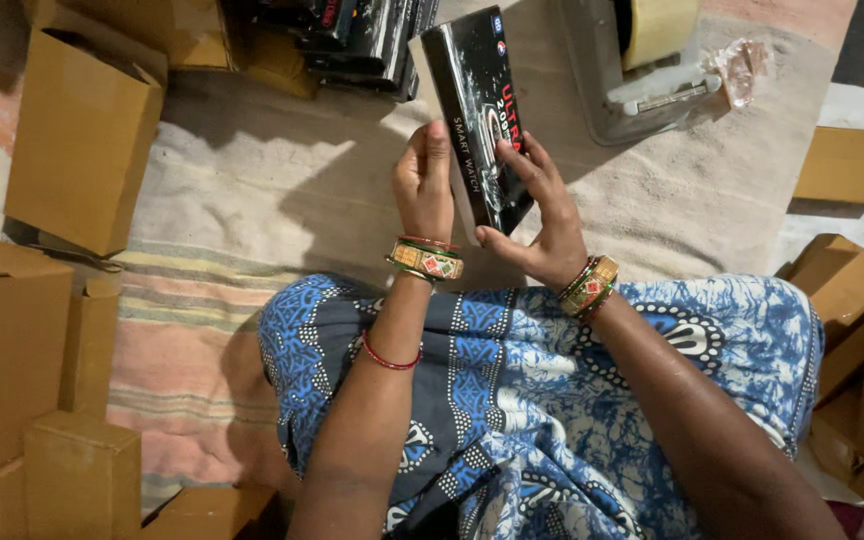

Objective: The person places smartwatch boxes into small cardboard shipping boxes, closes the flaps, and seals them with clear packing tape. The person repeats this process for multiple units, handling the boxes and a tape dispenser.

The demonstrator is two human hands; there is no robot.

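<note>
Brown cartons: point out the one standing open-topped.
The brown carton at upper left, beyond the striped cloth: its top flaps stand open, while the cartons stacked at lower left look closed.

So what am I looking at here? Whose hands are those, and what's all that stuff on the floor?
This is one picture from a camera worn on a person's head, looking down at their own lap. The left hand and right hand hold a slim black box between the fingers. Brown cardboard boxes lie around on a striped cloth. More black boxes are stacked ahead, beside a grey tape dispenser.
</note>
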